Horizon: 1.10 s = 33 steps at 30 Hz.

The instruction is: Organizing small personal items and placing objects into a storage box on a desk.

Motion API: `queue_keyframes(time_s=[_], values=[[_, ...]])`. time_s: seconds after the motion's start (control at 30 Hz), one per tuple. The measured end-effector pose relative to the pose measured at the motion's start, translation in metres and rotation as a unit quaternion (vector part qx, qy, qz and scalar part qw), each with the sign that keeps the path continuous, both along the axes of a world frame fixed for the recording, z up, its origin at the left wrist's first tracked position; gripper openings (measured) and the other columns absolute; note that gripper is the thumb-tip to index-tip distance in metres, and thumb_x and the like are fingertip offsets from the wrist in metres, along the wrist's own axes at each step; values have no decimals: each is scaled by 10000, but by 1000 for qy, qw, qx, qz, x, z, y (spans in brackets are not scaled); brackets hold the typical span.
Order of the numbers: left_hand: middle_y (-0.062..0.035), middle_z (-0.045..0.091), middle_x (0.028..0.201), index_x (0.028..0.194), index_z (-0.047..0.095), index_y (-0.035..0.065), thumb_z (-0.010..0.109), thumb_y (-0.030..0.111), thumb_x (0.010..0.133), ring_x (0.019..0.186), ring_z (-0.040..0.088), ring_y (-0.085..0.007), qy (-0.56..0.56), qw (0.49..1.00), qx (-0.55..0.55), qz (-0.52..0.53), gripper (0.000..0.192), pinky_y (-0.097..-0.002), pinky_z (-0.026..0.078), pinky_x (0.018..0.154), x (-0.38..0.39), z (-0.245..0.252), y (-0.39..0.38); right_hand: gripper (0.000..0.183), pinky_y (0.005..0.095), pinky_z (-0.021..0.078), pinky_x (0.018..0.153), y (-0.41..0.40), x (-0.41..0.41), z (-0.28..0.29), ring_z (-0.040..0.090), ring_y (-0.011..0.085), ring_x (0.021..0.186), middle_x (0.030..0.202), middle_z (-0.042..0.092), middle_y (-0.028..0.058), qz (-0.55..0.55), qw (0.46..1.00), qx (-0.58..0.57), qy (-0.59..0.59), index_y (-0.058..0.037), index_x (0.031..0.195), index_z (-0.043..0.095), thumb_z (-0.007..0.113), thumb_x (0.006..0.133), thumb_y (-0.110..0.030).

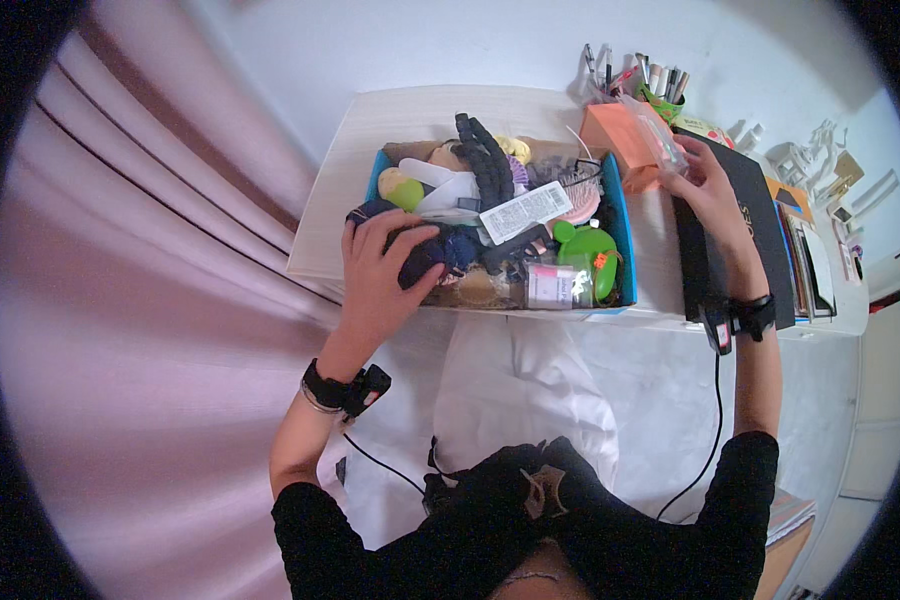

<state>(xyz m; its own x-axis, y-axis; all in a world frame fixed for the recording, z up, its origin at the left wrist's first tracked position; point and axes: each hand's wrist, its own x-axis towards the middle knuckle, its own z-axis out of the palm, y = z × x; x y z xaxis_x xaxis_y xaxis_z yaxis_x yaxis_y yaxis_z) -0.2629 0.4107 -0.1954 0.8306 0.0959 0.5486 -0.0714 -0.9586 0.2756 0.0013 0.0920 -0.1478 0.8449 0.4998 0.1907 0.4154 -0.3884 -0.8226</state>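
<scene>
My left hand (381, 255) curls over a dark navy cloth bundle (417, 259) at the left front of an open blue cardboard box (625, 232). My right hand (709, 184) pinches a clear plastic packet (664, 146) above an orange paper box (615, 135); what the packet contains is hard to make out. Inside the blue box lie a black ribbed coil (487, 161), a white labelled packet (526, 213), a pink hairbrush (583, 199) and a green pouch (591, 255). A yellow-green rounded object (400, 189) and a small clear packet with a printed label (551, 286) are there too.
A black flat box (727, 217) lies under my right forearm. Behind it stand a green cup (664, 105) of pens and brushes. Upright books (810, 262) and white items (806, 154) are farther right. A pink curtain (157, 337) hangs at left. Cables (714, 420) run from both wrist devices.
</scene>
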Motion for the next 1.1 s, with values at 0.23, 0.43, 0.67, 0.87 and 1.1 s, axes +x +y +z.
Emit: queue_keyframes(time_s=[0.23, 0.43, 0.67, 0.87, 1.1], values=[[-133, 492, 1266, 1283, 480, 121, 752, 265, 728, 1193, 448, -319, 56, 998, 1, -36, 634, -493, 295, 1029, 22, 13, 7, 655, 295, 477, 856, 6, 44, -4, 592, 163, 1031, 1109, 619, 131, 38, 979, -180, -91, 12, 1357, 353, 683, 837, -211], [-167, 449, 1337, 1425, 292, 136, 747, 310, 733, 1259, 407, -344, 210, 975, 10, -73, 846, -519, 259, 1053, 42, 14, 20, 728, 364, 370, 1029, 32, 18, 19, 463, 208, 1236, 1328, 473, 144, 162, 981, -61, -92, -46, 1421, 291, 685, 835, -221], [-164, 489, 1296, 1428, 298, 147, 743, 364, 740, 1225, 454, -304, 256, 966, -27, -3, 848, -493, 258, 1034, 52, 16, 11, 718, 384, 381, 1005, 100, -56, 33, 446, 275, 1231, 1333, 463, 137, 404, 872, -149, -234, -116, 1375, 392, 735, 751, -207], [-73, 600, 1041, 1380, 366, 140, 718, 342, 779, 985, 568, -236, 191, 979, -75, -21, 725, -459, 311, 952, 59, -5, 21, 572, 403, 472, 827, 126, -54, 20, 559, 335, 1005, 1126, 534, 167, 426, 851, -198, -232, -83, 1210, 510, 735, 696, -191], [-42, 567, 913, 1207, 550, 159, 729, 277, 753, 926, 558, -227, 155, 987, -31, -24, 502, -428, 340, 868, 58, -2, 19, 286, 335, 502, 706, 110, -50, 11, 643, 246, 750, 832, 636, 132, 424, 889, -163, -58, -56, 1063, 621, 643, 821, -206]])
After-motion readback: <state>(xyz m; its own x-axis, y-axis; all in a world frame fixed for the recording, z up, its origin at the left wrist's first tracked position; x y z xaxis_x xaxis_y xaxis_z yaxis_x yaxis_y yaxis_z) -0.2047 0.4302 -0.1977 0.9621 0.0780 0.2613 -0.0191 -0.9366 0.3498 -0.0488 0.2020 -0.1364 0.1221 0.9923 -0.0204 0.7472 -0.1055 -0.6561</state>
